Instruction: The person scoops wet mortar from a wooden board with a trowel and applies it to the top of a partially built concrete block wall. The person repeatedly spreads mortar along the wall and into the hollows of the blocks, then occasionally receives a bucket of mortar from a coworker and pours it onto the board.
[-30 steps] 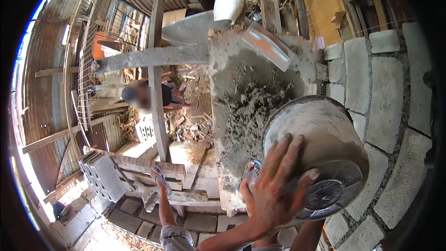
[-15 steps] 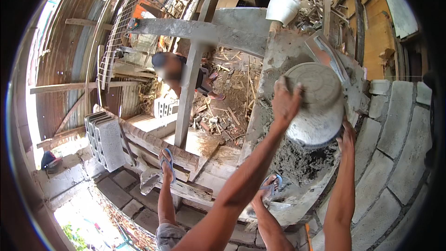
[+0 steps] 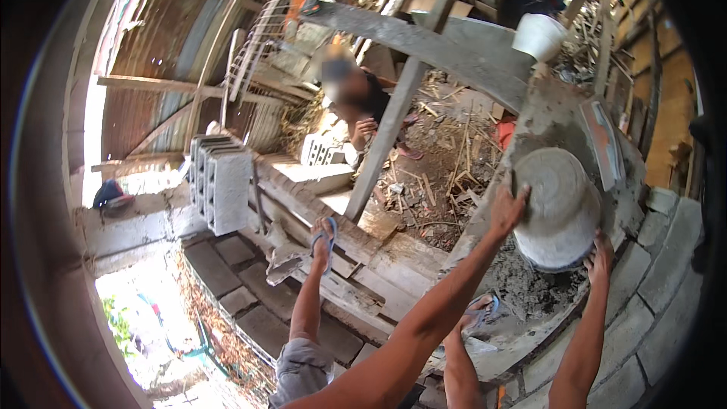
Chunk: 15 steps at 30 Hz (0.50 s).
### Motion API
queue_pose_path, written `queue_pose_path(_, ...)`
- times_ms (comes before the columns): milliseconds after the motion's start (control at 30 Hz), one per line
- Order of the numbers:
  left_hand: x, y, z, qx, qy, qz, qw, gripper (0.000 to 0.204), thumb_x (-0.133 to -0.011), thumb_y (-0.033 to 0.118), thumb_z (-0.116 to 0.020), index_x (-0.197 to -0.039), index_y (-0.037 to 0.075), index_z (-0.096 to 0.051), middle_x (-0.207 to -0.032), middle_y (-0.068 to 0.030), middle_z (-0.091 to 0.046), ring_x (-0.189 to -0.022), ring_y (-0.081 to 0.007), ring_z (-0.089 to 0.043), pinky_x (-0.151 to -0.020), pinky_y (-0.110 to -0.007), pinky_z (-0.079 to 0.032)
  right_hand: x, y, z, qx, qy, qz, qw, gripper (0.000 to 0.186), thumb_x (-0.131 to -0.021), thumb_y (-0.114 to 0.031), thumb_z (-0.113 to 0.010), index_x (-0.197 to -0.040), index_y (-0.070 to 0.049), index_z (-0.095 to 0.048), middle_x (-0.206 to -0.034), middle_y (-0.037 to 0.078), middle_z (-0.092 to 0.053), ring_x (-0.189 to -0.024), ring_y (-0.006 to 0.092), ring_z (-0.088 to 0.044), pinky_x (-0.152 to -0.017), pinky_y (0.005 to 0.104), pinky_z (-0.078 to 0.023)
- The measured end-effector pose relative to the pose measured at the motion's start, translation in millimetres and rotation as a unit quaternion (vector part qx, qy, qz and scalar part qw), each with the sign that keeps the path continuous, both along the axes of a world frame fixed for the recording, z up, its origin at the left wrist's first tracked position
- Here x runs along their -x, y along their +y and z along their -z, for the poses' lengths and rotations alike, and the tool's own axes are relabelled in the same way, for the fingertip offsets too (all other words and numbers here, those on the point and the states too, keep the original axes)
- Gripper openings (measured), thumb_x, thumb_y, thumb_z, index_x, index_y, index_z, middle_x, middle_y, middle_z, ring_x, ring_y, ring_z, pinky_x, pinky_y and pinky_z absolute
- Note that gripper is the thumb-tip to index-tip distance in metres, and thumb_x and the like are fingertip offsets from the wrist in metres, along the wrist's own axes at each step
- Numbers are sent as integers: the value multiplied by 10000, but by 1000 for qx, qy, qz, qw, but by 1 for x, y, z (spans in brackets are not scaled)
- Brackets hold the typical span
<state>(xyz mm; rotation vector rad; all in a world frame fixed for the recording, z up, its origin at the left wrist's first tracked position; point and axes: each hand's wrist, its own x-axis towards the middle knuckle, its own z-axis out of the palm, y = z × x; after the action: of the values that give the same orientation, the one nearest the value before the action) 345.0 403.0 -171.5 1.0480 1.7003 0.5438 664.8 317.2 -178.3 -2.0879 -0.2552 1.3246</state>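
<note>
A grey, mortar-smeared bucket (image 3: 555,208) is tipped over, its round base towards me and its mouth down by a heap of wet mortar (image 3: 530,288). My left hand (image 3: 509,208) grips the bucket's left side near the base. Low on its right side, at the rim, is my right hand (image 3: 600,259), fingers curled against it. The mortar lies on a grey board, partly hidden by the bucket. Beyond the bucket, a flat finishing trowel (image 3: 603,144) lies on the same board.
A white pail (image 3: 539,36) stands at the board's far end. A wooden post (image 3: 394,125) and a mortar-stained plank (image 3: 413,42) cross in front of a person (image 3: 367,98) low down among wood scraps. Hollow blocks (image 3: 223,185) rest at left; my sandalled foot (image 3: 323,246) is on planks.
My view has shifted, so the scene sits further right and lower. Both hands still hold the tipped bucket over the mortar. The other person has shifted, and a hand now shows.
</note>
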Motion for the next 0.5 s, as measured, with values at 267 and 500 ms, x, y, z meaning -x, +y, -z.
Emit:
queue_pose_path(267,159,-94,-83,30,-164,-196,966,621,-970,297,-586,-1495,68,-344,-1508,-184,-381,-1384,-326,-379,-1126,-423,-329,185,4,-187,-127,2,-65,990,252,-920,-241,-679,-1094,-173,-510,-721,-91,-382,-517,20,-305,-424,190,-248)
queue_pose_path(500,332,-212,-116,189,-355,-391,828,649,-969,458,-534,-1465,70,-379,-1397,-109,-515,-1298,-271,-491,-1068,-440,-399,521,130,-227,-130,169,-335,918,189,-833,-148,-712,-769,-47,-565,-657,-66,-455,-596,33,-411,-538,218,-337)
